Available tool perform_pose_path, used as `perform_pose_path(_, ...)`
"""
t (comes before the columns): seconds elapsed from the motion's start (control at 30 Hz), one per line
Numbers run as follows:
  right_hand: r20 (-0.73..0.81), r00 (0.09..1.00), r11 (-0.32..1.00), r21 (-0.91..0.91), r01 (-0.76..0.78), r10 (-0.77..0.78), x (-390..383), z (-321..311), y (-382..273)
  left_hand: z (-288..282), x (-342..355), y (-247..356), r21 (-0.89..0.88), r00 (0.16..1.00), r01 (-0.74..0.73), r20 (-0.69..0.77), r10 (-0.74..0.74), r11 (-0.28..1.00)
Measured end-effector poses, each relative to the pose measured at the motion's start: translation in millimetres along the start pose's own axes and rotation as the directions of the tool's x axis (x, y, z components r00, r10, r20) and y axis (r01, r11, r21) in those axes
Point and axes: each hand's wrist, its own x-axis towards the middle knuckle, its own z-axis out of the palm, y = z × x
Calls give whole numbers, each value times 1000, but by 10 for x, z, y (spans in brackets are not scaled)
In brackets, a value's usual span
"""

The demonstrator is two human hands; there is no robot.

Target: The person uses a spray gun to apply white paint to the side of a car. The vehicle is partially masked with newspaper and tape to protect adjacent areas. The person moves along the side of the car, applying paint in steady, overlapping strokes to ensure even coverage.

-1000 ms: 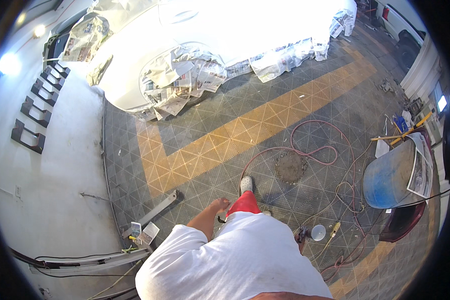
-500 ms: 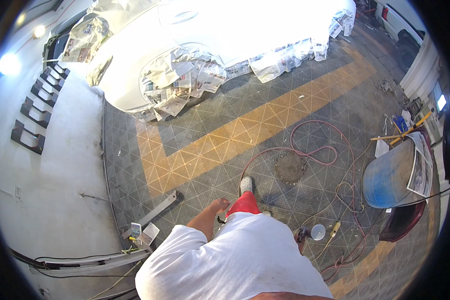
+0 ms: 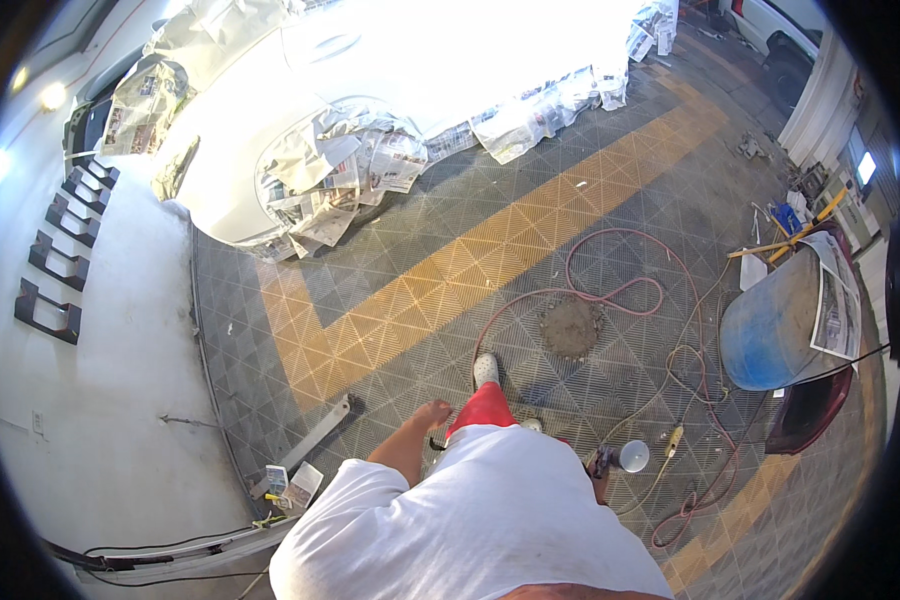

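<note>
My left hand (image 3: 432, 413) hangs beside my red shorts, a little in front of my body. Its fingers are loosely bent and apart, with nothing seen in them. At my right side, my right hand (image 3: 599, 464) is closed on what looks like a paint spray gun with a round, pale cup (image 3: 632, 456) on top. My body partly hides this hand and the gun's grip. Ahead of me stands a car body (image 3: 225, 150), overexposed to bright white, its wheel opening covered with newspaper (image 3: 342, 180).
A red hose (image 3: 615, 232) loops over the grey and yellow tiled floor, past a dirt patch (image 3: 570, 328). A blue barrel (image 3: 755, 335) stands at right, with a dark red panel (image 3: 810, 412) beside it. On the left, a metal bar (image 3: 318, 432) lies near the white wall (image 3: 130, 400).
The view has shifted and turned slightly, so the car sits farther left. The spray gun's cup stays by my right side, and my left hand has barely moved.
</note>
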Motion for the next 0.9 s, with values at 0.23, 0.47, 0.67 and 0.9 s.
perform_pose_path(0.23, -13, 1000, 1000, -14, -8, 8, 40, -54, 88, -166, -93, 278, -248, 993, 120, 40, -114, 961)
perform_pose_path(0.47, 2, 1000, 1000, -2, -13, 13, 73, -31, 162, -256, -186, 392, -303, 970, 240, 27, -243, 922)
perform_pose_path(0.67, -6, 1000, 999, 27, -28, 28, 131, 34, 232, -187, -5, 291, -247, 979, 203, 50, -197, 948)
perform_pose_path(0.9, -120, 982, 988, 49, 149, -142, -19, -40, -5, -170, -114, 283, 18, 994, -96, 48, 96, 995)
